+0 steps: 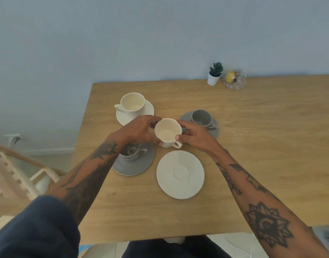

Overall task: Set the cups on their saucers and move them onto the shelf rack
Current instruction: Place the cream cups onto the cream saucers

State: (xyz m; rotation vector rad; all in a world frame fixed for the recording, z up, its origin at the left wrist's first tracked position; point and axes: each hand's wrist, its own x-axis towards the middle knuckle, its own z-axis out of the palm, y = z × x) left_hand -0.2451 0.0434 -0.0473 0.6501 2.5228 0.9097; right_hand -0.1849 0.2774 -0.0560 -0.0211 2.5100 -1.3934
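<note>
Closest to the camera, both tattooed forearms reach out over the wooden table (253,146), the left one coming out of a dark blue sleeve (35,228). Just past them sits an empty white saucer (180,175), nothing on it, with a grey cup (132,152) on a grey saucer (134,162) right beside it on the left, partly under the left wrist.

A bit further out, both hands meet around a white cup (168,132). The left hand (139,129) curls its fingers around the cup's left side, and the right hand (193,135) wraps the right side, thumb pressed by the handle, which points toward the person. Can't tell if the cup is touching the table or lifted slightly.

Behind the right hand there's another grey cup and saucer (202,120). Further back on the left, a white cup already sits on its saucer (134,107). Far edge: a little potted plant (215,74) and a glass dish (234,79). A wooden rack (14,175) shows at the lower left, off the table.
</note>
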